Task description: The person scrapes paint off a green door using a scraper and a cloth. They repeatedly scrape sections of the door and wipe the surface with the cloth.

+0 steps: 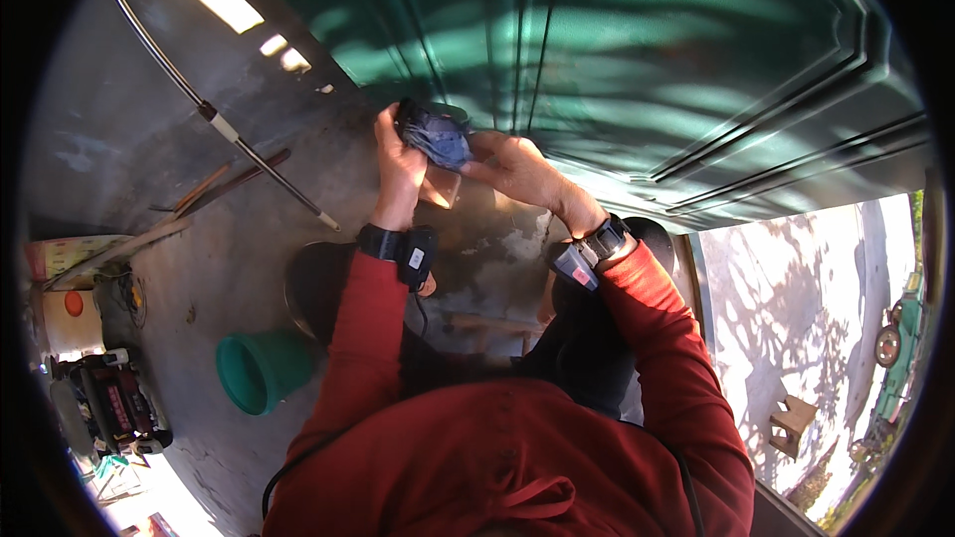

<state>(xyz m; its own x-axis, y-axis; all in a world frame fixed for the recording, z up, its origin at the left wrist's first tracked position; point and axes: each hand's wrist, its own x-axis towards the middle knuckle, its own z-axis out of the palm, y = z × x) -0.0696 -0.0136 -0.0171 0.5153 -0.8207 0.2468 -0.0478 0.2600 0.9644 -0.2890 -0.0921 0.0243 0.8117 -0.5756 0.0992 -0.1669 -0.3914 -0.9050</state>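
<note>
In front of the green panelled door (612, 52), a crumpled blue cloth-like bundle (442, 139) with a dark part at its upper left is held between my two hands. My left hand (399, 164) grips it from the left, thumb along its near side. With thumb and fingers, my right hand (515, 165) pinches its right edge. What lies inside the bundle cannot be made out. Just below it, a brown block (440, 186) shows, partly covered by my left hand; whether it touches the bundle is unclear.
A metal pole (157, 52) slants across the left, near wooden sticks (216, 186). On the concrete floor (194, 283) lies a green bucket (257, 373), with a dark machine (112, 403) farther left. Sunlit ground with a small wooden stool (792, 425) lies right, past the door's edge.
</note>
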